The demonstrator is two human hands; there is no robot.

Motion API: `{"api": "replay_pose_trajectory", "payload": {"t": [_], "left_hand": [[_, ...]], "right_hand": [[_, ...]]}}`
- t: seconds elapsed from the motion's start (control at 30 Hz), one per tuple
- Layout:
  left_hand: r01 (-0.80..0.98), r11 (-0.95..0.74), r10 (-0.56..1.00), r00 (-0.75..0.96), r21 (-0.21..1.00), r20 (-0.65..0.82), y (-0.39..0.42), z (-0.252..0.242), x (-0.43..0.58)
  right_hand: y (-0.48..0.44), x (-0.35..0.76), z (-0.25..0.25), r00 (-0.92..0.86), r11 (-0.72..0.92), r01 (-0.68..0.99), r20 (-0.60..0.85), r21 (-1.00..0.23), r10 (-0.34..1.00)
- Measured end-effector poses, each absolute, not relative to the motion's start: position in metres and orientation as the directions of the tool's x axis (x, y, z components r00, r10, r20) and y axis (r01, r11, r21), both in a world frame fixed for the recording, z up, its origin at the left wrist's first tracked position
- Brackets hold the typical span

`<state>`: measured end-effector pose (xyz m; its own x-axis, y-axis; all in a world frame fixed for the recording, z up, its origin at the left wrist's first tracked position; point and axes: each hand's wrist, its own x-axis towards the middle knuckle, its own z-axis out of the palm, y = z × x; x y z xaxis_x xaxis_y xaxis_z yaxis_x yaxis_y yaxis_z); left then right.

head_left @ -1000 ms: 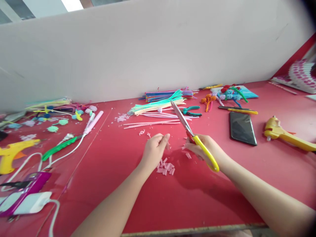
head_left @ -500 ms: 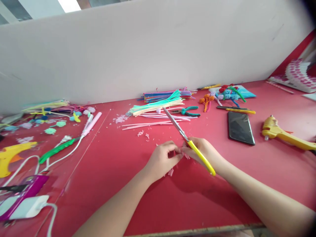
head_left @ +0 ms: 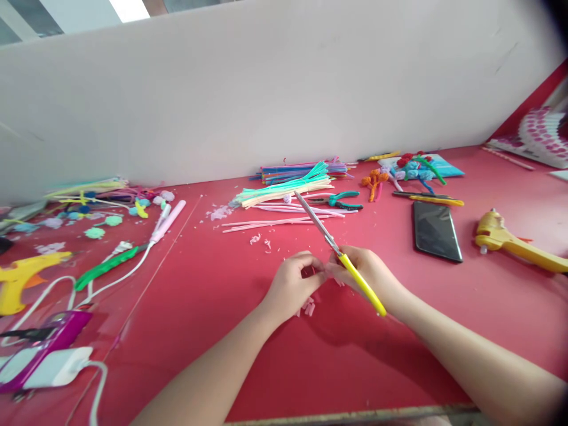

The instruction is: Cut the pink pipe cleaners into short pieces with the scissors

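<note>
My right hand [head_left: 366,273] is closed around yellow-handled scissors [head_left: 352,275], whose blades point up and to the left, away from me. The fingertips of my left hand [head_left: 295,281] are pinched together and meet those of my right. Whatever they pinch is too small and covered to make out. Short cut pink pieces [head_left: 309,306] lie on the table just below my left hand, and a few more pink bits [head_left: 339,279] show beneath the right fingers.
Beyond my hands lie pink pipe cleaners [head_left: 266,223], a bundle of turquoise and cream ones [head_left: 288,186] and teal pliers [head_left: 339,200]. To the right are a phone [head_left: 437,231] and a yellow glue gun [head_left: 501,234]. Cables and a purple power strip [head_left: 57,331] sit left.
The view has shifted slightly. More of the cut pink pieces show beside my left hand. Both hands stay together, and the scissors keep nearly the same place in my right hand.
</note>
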<state>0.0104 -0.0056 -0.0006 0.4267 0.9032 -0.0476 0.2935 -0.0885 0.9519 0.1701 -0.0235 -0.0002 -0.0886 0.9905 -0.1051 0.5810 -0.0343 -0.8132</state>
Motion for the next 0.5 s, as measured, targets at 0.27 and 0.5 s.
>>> {"api": "replay_pose_trajectory", "payload": {"t": [0.27,0.5], "left_hand": [[-0.149,-0.042,0.998,0.036,0.988,0.048,0.011,0.001,-0.001],[-0.328,-0.051,0.999,-0.012,0.943,0.049,0.014,0.003,-0.004]], "right_hand": [[-0.027,0.173,0.0,-0.127,0.081,0.762,-0.025,-0.643,0.992],[-0.026,0.171,-0.005,-0.083,0.1,0.941,0.066,-0.325,0.994]]}}
